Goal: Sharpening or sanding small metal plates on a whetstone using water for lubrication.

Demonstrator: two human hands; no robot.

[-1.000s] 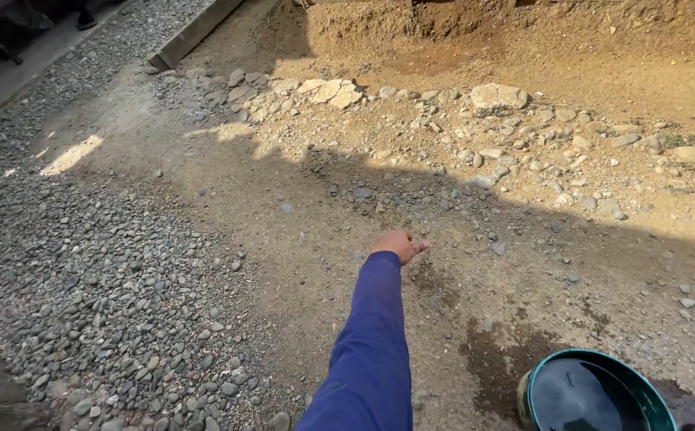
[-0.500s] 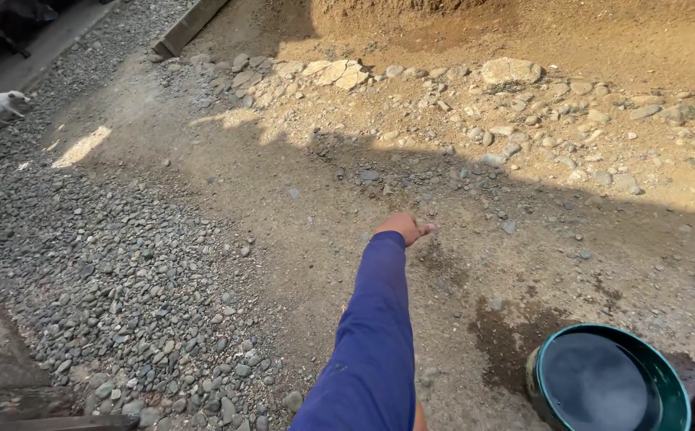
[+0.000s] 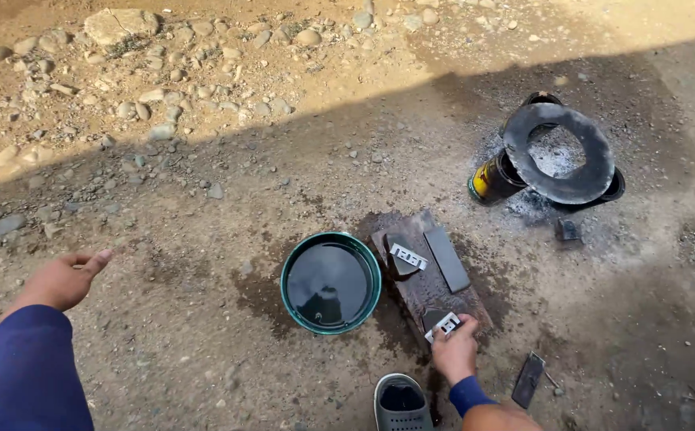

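My left hand hangs above bare dirt at the left, fingers loosely apart and holding nothing, its arm in a blue sleeve. My right hand is low at the bottom centre, closed on a small dark block with white marks at the near end of a wet wooden board. On the board lie another small marked piece and a flat dark grey stone. A green bucket of dark water stands just left of the board.
A small sooty stove with a wide ring top sits at the upper right amid ash. A flat dark bar lies right of my hand. A grey sandal shows at the bottom edge. Loose stones line the upper left.
The view has swung right, away from the gravel, bringing the bucket, board and stove into sight. My left arm, earlier stretched forward, now sits at the left. My right hand has appeared on the board.
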